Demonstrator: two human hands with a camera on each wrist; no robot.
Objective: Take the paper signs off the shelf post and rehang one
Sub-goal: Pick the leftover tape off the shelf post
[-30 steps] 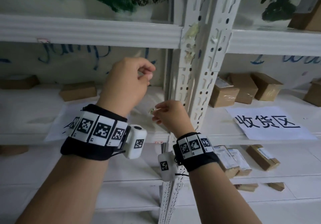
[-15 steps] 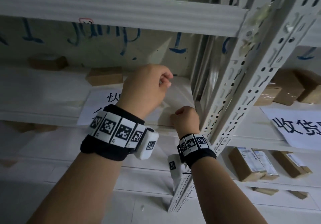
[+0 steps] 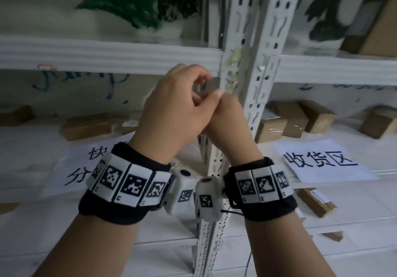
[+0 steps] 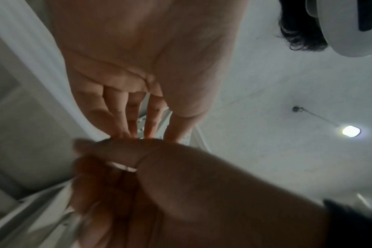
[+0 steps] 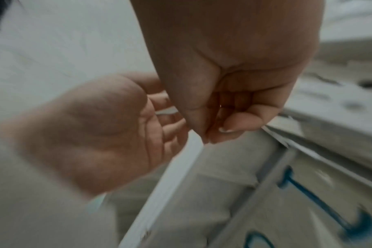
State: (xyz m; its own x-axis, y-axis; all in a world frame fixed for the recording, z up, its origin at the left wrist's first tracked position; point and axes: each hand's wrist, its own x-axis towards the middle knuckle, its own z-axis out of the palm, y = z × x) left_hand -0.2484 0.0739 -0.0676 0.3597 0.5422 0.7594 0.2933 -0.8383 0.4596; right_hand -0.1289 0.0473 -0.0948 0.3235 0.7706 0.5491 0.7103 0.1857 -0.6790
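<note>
head view: our left hand [image 3: 176, 113] and right hand [image 3: 227, 122] meet beside the white perforated shelf post [image 3: 253, 87].
right wrist view: only here we see right fingers pinching a thin white strip [image 5: 172, 181]; left fingers relaxed.

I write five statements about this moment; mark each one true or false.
1. A paper sign lies flat on the shelf. True.
2. The hands are far apart. False: the left hand and right hand meet before the post.
3. A sign hangs on the post. False: only tape residue shows there.
4. Cardboard boxes stand on the shelf. True.
5. The right hand is flat. False: it pinches a white strip.
</note>
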